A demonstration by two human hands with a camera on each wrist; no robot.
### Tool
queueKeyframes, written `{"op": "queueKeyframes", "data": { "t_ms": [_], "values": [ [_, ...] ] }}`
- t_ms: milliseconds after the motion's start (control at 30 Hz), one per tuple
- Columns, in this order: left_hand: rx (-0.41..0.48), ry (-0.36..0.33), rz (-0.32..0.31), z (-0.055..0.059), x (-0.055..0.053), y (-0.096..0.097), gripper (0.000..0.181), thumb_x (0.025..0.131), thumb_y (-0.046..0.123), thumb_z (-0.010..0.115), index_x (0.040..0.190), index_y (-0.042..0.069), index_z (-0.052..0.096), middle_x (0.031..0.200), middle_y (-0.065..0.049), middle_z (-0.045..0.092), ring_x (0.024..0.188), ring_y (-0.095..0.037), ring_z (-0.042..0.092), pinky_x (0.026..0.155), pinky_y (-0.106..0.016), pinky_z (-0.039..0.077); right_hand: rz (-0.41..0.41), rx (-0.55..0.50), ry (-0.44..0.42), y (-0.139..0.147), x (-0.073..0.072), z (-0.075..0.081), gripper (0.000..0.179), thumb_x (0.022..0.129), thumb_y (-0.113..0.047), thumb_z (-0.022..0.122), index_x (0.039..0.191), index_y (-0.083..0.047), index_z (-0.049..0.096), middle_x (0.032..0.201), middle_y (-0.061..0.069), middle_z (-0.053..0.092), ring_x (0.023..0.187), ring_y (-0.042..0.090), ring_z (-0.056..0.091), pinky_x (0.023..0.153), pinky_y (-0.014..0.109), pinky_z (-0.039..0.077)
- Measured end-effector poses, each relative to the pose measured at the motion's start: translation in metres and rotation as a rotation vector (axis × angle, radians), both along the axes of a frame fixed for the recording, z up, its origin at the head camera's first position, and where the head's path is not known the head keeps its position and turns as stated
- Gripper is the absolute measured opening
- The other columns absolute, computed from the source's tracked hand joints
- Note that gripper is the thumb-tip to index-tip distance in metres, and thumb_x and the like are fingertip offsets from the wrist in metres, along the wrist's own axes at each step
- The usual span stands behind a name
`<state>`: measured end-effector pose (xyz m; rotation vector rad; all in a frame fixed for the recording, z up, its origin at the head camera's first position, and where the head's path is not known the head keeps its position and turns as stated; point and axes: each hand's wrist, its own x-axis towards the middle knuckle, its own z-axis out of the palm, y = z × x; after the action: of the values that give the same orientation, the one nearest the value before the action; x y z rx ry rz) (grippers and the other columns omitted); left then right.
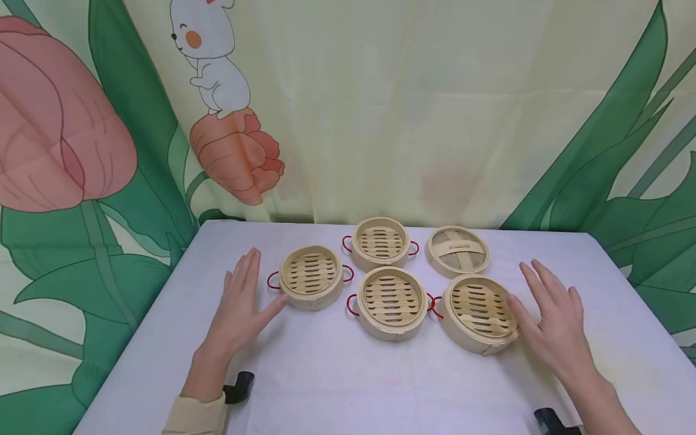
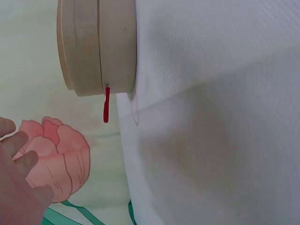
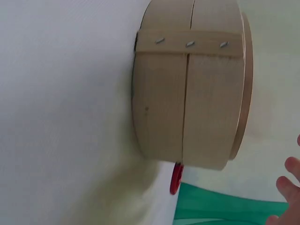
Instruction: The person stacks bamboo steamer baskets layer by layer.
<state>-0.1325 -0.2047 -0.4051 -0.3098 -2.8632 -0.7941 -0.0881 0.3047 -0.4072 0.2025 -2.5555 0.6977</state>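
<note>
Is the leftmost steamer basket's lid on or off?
Off: in the head view, the leftmost steamer basket shows its slats bare, with nothing covering them.

A pale curtain [image 1: 380, 121] is hanging behind the table [image 1: 326, 393] and is showing printed figures. A large pink tulip [image 1: 54, 115] is occupying the far left. Near it, a white animal [image 1: 223, 81] is perching on a smaller, tilted flower [image 1: 234, 154]. Green leaves [image 1: 603, 133] are rising at both sides. The table is presenting a white surface; in the left wrist view a crease [image 2: 201, 84] is crossing it.
</note>
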Motion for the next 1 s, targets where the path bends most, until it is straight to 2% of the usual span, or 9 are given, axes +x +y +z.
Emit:
{"op": "queueKeyframes", "data": {
  "t_ms": [100,333,567,700,867,1000],
  "values": [
    [0.056,-0.019,-0.007,0.0,-0.001,0.001,0.107,0.091,0.05,0.069,0.162,0.007,0.002,0.168,-0.015,0.006,0.152,-0.033,0.004,0.119,-0.055,0.001,0.039,-0.018,0.03,-0.008,-0.003,0.001,0.061,0.1,-0.025,0.061,0.154,-0.007,0.04,0.156,0.025,0.033,0.143,0.045,0.026,0.115,0.064,-0.003],
    [0.176,-0.06,-0.031,-0.006,-0.005,0.006,0.112,0.088,0.049,0.075,0.163,0.015,-0.001,0.169,-0.006,0.002,0.153,-0.029,0.004,0.115,-0.062,0.02,0.156,-0.027,0.096,-0.029,-0.009,0.002,0.063,0.091,-0.027,0.074,0.146,-0.008,0.051,0.153,0.021,0.039,0.138,0.044,0.033,0.114,0.066,0.001],
    [0.229,-0.063,-0.031,-0.01,-0.012,0.014,0.117,0.083,0.05,0.08,0.163,0.017,0.001,0.169,-0.003,0.003,0.153,-0.027,0.005,0.115,-0.06,0.02,0.283,-0.02,0.146,-0.054,-0.021,0.003,0.064,0.085,-0.028,0.078,0.143,-0.01,0.056,0.151,0.018,0.044,0.135,0.043,0.038,0.113,0.067,0.009],
    [0.244,-0.092,-0.01,-0.012,-0.015,0.02,0.121,0.081,0.05,0.082,0.163,0.017,0.0,0.169,-0.002,0.0,0.153,-0.028,0.005,0.114,-0.062,0.021,0.337,0.01,0.167,-0.067,-0.027,0.002,0.062,0.09,-0.039,0.073,0.143,-0.011,0.057,0.148,0.017,0.048,0.134,0.041,0.042,0.112,0.068,0.014],
    [0.257,-0.109,0.01,-0.013,-0.018,0.024,0.123,0.079,0.05,0.083,0.163,0.018,-0.002,0.169,-0.002,-0.002,0.153,-0.03,0.005,0.112,-0.064,0.022,0.394,0.04,0.17,-0.08,-0.033,-0.001,0.07,0.096,-0.061,0.057,0.145,-0.013,0.055,0.147,0.015,0.049,0.134,0.037,0.043,0.113,0.066,0.014],
    [0.269,-0.116,0.01,-0.013,-0.02,0.027,0.124,0.079,0.05,0.084,0.163,0.019,-0.002,0.169,-0.002,-0.002,0.153,-0.031,0.006,0.112,-0.065,0.023,0.435,0.052,0.15,-0.088,-0.033,-0.001,0.073,0.095,-0.066,0.052,0.145,-0.013,0.055,0.149,0.013,0.048,0.135,0.035,0.042,0.115,0.064,0.012]
  ]
}}
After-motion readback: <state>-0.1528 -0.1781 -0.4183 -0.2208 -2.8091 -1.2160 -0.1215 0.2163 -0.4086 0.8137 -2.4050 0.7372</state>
